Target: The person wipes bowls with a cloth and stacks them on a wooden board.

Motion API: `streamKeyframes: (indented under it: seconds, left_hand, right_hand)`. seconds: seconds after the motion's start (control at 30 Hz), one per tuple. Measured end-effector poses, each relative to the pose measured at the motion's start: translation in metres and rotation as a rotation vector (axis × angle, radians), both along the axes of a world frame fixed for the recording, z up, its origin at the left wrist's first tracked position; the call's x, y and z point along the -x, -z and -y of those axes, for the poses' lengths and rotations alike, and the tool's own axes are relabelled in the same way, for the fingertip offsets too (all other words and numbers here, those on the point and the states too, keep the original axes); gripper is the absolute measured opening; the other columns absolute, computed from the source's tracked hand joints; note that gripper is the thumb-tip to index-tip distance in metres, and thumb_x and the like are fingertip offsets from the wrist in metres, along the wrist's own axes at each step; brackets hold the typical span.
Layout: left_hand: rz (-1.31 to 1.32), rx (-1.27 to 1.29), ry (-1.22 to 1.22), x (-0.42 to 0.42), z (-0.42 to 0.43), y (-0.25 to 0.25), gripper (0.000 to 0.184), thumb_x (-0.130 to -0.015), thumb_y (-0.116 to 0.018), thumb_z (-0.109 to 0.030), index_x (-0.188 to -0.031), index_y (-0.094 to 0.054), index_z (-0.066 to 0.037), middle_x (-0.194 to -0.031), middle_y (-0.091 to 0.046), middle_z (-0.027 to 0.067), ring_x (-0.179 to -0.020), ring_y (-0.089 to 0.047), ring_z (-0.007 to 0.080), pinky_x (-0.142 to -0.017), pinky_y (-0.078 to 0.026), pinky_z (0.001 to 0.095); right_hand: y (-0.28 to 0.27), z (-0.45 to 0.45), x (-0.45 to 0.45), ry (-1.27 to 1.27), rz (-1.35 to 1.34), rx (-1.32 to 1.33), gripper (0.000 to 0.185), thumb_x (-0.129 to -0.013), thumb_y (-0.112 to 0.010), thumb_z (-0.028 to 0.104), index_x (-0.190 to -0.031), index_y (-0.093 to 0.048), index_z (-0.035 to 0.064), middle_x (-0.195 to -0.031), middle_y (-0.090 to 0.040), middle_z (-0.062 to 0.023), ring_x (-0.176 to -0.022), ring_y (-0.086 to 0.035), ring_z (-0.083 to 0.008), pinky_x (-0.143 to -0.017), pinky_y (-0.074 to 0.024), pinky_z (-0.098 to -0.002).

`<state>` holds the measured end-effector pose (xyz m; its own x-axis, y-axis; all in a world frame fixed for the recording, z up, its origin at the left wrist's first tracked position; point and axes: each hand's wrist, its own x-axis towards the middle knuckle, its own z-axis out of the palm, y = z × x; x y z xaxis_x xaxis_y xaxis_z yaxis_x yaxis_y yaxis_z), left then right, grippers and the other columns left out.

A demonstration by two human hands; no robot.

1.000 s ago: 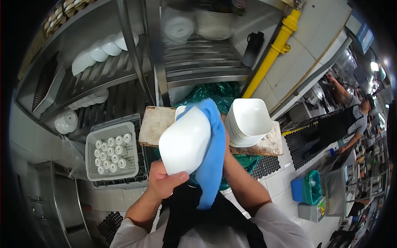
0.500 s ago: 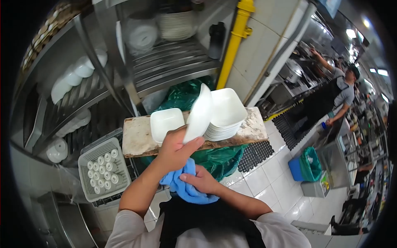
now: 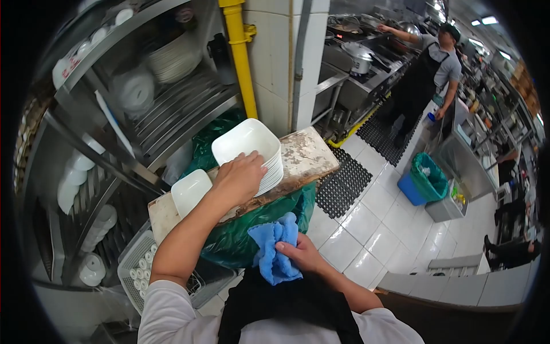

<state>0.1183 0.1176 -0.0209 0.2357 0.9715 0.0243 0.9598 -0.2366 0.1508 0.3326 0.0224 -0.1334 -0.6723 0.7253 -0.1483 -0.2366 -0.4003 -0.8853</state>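
Note:
A stack of white square bowls stands on a worn board. My left hand rests palm down on the near rim of the top bowl, its fingers reaching inside. Another white bowl sits on the board to the left, partly behind my left forearm. Low in front of my apron, my right hand is closed round a bunched blue cloth, thumb on top.
Green bin liner hangs below the board. Metal shelves with dishes rise at the left, above a basket of small white items. A yellow pipe runs upright behind. Another person stands near the stove.
The view has turned right. The bowl being wiped has gone from mid-air to the stack, where my left hand now touches the top bowl. My right hand has moved down with the cloth, now bunched.

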Motion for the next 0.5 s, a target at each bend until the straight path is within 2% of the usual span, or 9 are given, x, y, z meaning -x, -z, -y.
streamKeyframes:
  seconds: [0.03,0.1,0.13,0.2,0.3,0.37,0.4,0.43,0.5]
  left_hand:
    - [0.023,-0.100,-0.004,0.000,-0.001,0.007,0.032,-0.098,-0.045,-0.026,-0.110,-0.057,0.002,-0.126,-0.056,0.0219,-0.114,-0.054,0.0446,-0.092,-0.047,0.0488]
    - [-0.006,-0.104,-0.021,-0.002,-0.002,0.010,0.036,-0.098,-0.044,-0.027,-0.113,-0.057,0.003,-0.129,-0.054,0.0226,-0.115,-0.053,0.0451,-0.096,-0.046,0.0481]
    - [-0.013,-0.093,-0.033,-0.005,-0.001,0.006,0.036,-0.098,-0.044,-0.028,-0.113,-0.057,0.003,-0.130,-0.054,0.0232,-0.116,-0.053,0.0456,-0.097,-0.045,0.0480]
    - [-0.016,-0.083,-0.065,-0.008,-0.001,0.004,0.037,-0.098,-0.045,-0.028,-0.113,-0.057,0.003,-0.130,-0.053,0.0237,-0.116,-0.052,0.0462,-0.098,-0.044,0.0479]
    - [-0.001,0.051,-0.144,-0.008,-0.006,0.001,0.041,-0.099,-0.041,-0.032,-0.123,-0.053,-0.001,-0.138,-0.048,0.0213,-0.125,-0.046,0.0446,-0.104,-0.039,0.0475]
    - [-0.108,0.048,-0.017,-0.009,0.000,-0.008,0.046,-0.096,-0.049,-0.035,-0.127,-0.051,-0.001,-0.139,-0.047,0.0221,-0.125,-0.046,0.0440,-0.105,-0.038,0.0468]
    - [0.029,-0.059,-0.067,-0.008,0.001,0.004,0.050,-0.094,-0.052,-0.035,-0.130,-0.050,-0.001,-0.140,-0.045,0.0227,-0.127,-0.044,0.0435,-0.106,-0.037,0.0458]
    - [0.160,-0.173,-0.116,-0.006,0.004,0.011,0.054,-0.092,-0.056,-0.036,-0.133,-0.048,-0.001,-0.142,-0.043,0.0233,-0.129,-0.043,0.0429,-0.107,-0.036,0.0449]
    - [0.199,-0.357,-0.065,0.002,0.014,0.018,0.060,-0.089,-0.060,-0.034,-0.136,-0.045,0.000,-0.143,-0.040,0.0242,-0.133,-0.038,0.0429,-0.110,-0.033,0.0430]
  right_hand:
    - [0.005,-0.002,-0.004,0.012,-0.005,0.005,0.028,-0.094,-0.062,0.023,-0.112,-0.060,0.0015,-0.101,-0.063,-0.0008,-0.093,-0.057,-0.0081,-0.083,-0.0475,-0.0270]
    - [0.015,-0.005,-0.010,-0.128,0.013,-0.044,0.041,-0.093,-0.063,0.030,-0.120,-0.056,0.0007,-0.106,-0.063,-0.0038,-0.098,-0.057,-0.0116,-0.088,-0.0468,-0.0300]
    - [0.016,-0.005,-0.012,-0.130,0.013,-0.042,0.041,-0.093,-0.063,0.030,-0.120,-0.056,0.0007,-0.106,-0.063,-0.0038,-0.098,-0.057,-0.0116,-0.088,-0.0468,-0.0300]
    - [0.016,-0.007,-0.013,-0.316,-0.025,-0.031,0.053,-0.090,-0.066,0.036,-0.128,-0.051,0.0009,-0.109,-0.062,-0.0063,-0.104,-0.056,-0.0157,-0.093,-0.0449,-0.0325]
    - [0.009,-0.012,-0.010,-0.503,0.041,-0.174,0.060,-0.087,-0.070,0.036,-0.132,-0.048,0.0028,-0.111,-0.062,-0.0081,-0.107,-0.055,-0.0169,-0.096,-0.0432,-0.0326]
    - [0.005,-0.018,-0.003,-0.626,0.169,-0.226,0.058,-0.085,-0.071,0.032,-0.130,-0.049,0.0030,-0.109,-0.063,-0.0076,-0.104,-0.056,-0.0159,-0.094,-0.0443,-0.0319]
    - [0.003,-0.021,0.002,-0.706,0.285,-0.282,0.055,-0.084,-0.073,0.028,-0.128,-0.051,0.0031,-0.108,-0.063,-0.0071,-0.102,-0.057,-0.0149,-0.092,-0.0455,-0.0311]
    - [0.007,-0.022,0.008,-0.764,0.291,-0.291,0.055,-0.084,-0.073,0.028,-0.128,-0.051,0.0031,-0.108,-0.063,-0.0071,-0.102,-0.057,-0.0149,-0.092,-0.0455,-0.0311]
    - [0.019,-0.023,0.018,-0.664,0.358,-0.288,0.046,-0.081,-0.072,0.019,-0.121,-0.055,0.0028,-0.101,-0.064,-0.0059,-0.094,-0.059,-0.0141,-0.087,-0.0478,-0.0305]
